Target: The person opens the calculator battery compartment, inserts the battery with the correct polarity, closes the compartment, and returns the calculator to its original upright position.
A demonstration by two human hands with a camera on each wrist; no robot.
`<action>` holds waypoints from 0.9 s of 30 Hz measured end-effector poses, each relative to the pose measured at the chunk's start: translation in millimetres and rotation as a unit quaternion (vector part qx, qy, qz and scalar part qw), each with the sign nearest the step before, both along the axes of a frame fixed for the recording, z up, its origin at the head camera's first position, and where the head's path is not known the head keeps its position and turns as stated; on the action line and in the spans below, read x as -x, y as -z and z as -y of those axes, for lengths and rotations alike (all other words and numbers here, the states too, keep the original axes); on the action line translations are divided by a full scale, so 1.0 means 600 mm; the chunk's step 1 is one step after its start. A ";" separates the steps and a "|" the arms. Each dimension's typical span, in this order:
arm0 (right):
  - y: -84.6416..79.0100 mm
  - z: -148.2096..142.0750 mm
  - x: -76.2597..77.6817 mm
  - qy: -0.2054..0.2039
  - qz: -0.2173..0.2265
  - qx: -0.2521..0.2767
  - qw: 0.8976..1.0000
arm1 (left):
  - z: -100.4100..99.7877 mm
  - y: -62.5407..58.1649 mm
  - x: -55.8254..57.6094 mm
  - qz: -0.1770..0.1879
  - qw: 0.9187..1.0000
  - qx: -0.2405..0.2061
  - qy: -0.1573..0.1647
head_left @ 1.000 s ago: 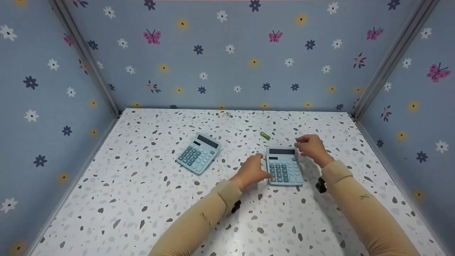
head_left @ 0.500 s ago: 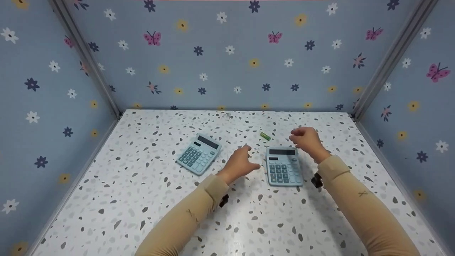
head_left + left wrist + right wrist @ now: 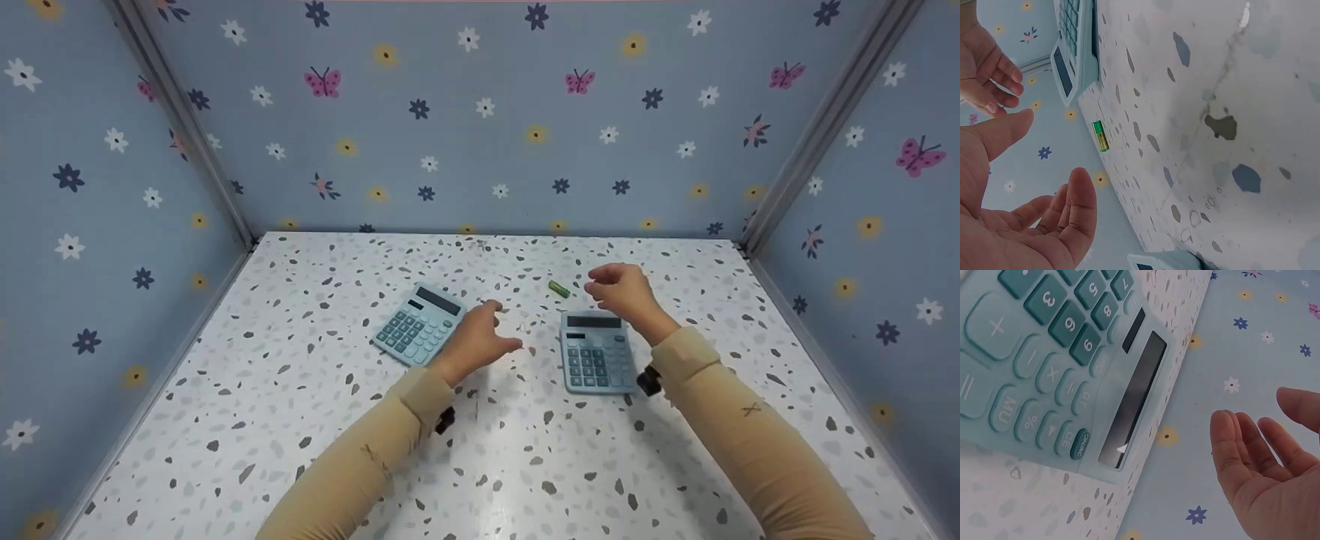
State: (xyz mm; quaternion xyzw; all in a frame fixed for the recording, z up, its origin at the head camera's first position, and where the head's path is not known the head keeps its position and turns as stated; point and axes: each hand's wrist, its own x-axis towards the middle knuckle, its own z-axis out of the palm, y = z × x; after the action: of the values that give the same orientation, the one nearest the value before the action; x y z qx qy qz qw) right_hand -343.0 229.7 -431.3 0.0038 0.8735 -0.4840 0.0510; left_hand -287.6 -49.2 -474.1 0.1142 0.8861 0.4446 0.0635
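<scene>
Two light blue calculators lie face up on the speckled table. The right calculator [image 3: 595, 360] stands nearly straight, and the left calculator [image 3: 416, 326] is turned at an angle. My left hand [image 3: 474, 341] hovers by the left calculator's right edge, overlapping it in the head view, thumb and fingers spread around nothing. Over the top right corner of the right calculator is my right hand [image 3: 624, 292], its fingers loosely bent and holding nothing. A small green battery [image 3: 559, 289] lies behind the right calculator, left of the right fingertips; the left wrist view shows its green and gold wrapper [image 3: 1100, 136].
The white speckled table [image 3: 300, 450] is enclosed by blue flowered panels at the back [image 3: 480, 75] and both sides. Grey metal posts [image 3: 187, 120] stand at the back corners. Each wrist carries a small black device [image 3: 649, 381].
My left hand has moved left, away from the right calculator to the left one. My right hand has shifted left and slightly back, toward the battery. Both calculators and the battery stay put.
</scene>
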 end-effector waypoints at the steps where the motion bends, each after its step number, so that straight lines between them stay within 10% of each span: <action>1: 0.000 0.003 -0.002 -0.002 -0.004 0.001 1.000 | 0.005 0.001 0.000 0.000 1.000 0.000 -0.002; 27: 0.034 0.075 -0.055 -0.065 -0.048 0.041 0.996 | 0.106 0.032 -0.014 0.012 0.997 0.004 -0.072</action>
State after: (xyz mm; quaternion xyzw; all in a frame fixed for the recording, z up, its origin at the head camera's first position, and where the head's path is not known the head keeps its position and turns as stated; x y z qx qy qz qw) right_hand -309.9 184.7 -451.7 -0.0784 0.8530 -0.5144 0.0409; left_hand -279.2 -113.1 -493.1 0.0445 0.8930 0.4458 0.0426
